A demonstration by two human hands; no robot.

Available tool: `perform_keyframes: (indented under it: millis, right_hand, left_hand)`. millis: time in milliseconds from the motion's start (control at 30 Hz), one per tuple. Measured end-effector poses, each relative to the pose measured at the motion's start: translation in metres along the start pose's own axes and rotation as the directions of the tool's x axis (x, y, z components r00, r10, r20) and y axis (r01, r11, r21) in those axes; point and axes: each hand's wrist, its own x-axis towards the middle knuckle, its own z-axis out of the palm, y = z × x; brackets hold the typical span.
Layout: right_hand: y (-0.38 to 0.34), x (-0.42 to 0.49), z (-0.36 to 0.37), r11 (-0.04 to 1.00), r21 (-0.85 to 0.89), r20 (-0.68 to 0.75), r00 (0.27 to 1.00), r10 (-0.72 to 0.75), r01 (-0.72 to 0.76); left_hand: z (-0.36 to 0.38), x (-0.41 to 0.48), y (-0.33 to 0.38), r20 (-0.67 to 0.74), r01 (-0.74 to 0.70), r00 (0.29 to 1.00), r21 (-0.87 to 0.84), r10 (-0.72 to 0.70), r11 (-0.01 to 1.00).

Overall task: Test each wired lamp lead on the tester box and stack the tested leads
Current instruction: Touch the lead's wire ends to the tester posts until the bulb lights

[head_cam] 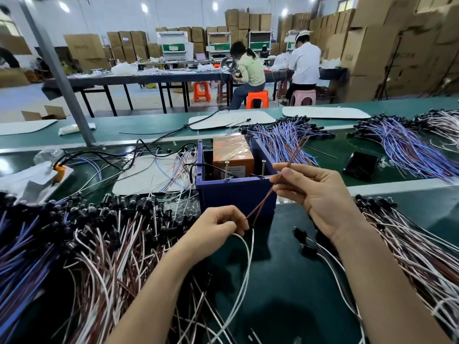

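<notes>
Head cam: L hand (218,225) & R hand (313,194) both pinch brown lead (262,201); tester box (233,193) label unreadable.

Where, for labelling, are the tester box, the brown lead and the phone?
tester box (236,194), head view, blue front wall.
brown lead (270,189), head view, mid-length stretch.
phone (360,166), head view, dark face.

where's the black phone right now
In the head view the black phone lies on the green bench to the right of the blue tester box, beyond the right hand and next to a pile of purple-wired leads.
</notes>
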Motion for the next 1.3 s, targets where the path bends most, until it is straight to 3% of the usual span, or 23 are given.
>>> perform_keyframes:
  millis: [133,200,267,333,400,467,533,600,667,733,900,1033,1133,1200,1300]
  right_hand:
    - [-0.002,0.002,-0.003,1.000,0.003,-0.086,0.996,-0.025,0.025]
    - [-0.005,0.002,-0.005,0.998,0.025,-0.140,0.989,-0.051,0.055]
    - [-0.010,0.001,-0.007,0.993,0.069,-0.195,0.978,-0.080,0.095]
    - [-0.015,0.000,-0.010,0.985,0.111,-0.225,0.969,-0.105,0.132]
    - [-0.021,-0.002,-0.010,0.975,0.143,-0.238,0.962,-0.131,0.168]
    - [-0.025,-0.003,-0.009,0.966,0.162,-0.259,0.953,-0.158,0.204]
    - [-0.028,-0.004,-0.009,0.956,0.180,-0.302,0.938,-0.172,0.233]
    - [-0.029,-0.004,-0.010,0.945,0.200,-0.359,0.917,-0.174,0.257]
    - [-0.028,-0.003,-0.013,0.939,0.219,-0.401,0.902,-0.162,0.266]
    - [-0.026,-0.001,-0.016,0.936,0.228,-0.421,0.894,-0.156,0.270]
    - [-0.023,0.005,-0.028,0.915,0.284,-0.488,0.865,-0.119,0.286]
    - [-0.017,0.009,-0.041,0.908,0.307,-0.570,0.819,-0.064,0.285]
    - [-0.009,0.012,-0.053,0.917,0.311,-0.659,0.752,0.020,0.249]
    - [-0.003,0.013,-0.063,0.916,0.326,-0.716,0.694,0.078,0.233]
    - [-0.001,0.015,-0.073,0.915,0.329,-0.772,0.625,0.117,0.235]
  left_hand:
    - [-0.009,0.002,-0.008,-0.036,0.070,0.997,0.221,-0.064,0.973]
    - [-0.013,0.004,-0.012,-0.048,0.141,0.990,0.475,-0.134,0.869]
    - [-0.013,0.005,-0.012,-0.096,0.204,0.977,0.688,-0.191,0.697]
    - [-0.009,0.005,-0.011,-0.144,0.230,0.971,0.781,-0.192,0.580]
    - [-0.006,0.004,-0.009,-0.183,0.230,0.973,0.782,-0.139,0.579]
    - [-0.001,0.003,-0.006,-0.227,0.143,0.974,0.702,0.029,0.697]
    - [0.007,0.002,0.004,-0.204,-0.126,0.942,0.527,0.268,0.841]
    - [0.014,-0.001,0.017,-0.075,-0.371,0.907,0.321,0.414,0.872]
    - [0.018,-0.003,0.026,0.090,-0.440,0.897,0.274,0.432,0.855]
    - [0.021,-0.002,0.031,0.210,-0.444,0.895,0.361,0.393,0.820]
    - [0.026,-0.006,0.037,0.313,-0.442,0.888,0.372,0.338,0.816]
    - [0.032,-0.013,0.045,0.275,-0.309,0.921,0.089,0.275,0.947]
    - [0.018,-0.015,0.052,0.164,-0.238,0.950,-0.176,0.267,0.955]
    - [0.002,-0.014,0.053,-0.032,-0.252,0.965,-0.387,0.261,0.887]
    - [-0.022,-0.011,0.040,-0.264,-0.314,0.949,-0.730,0.174,0.607]
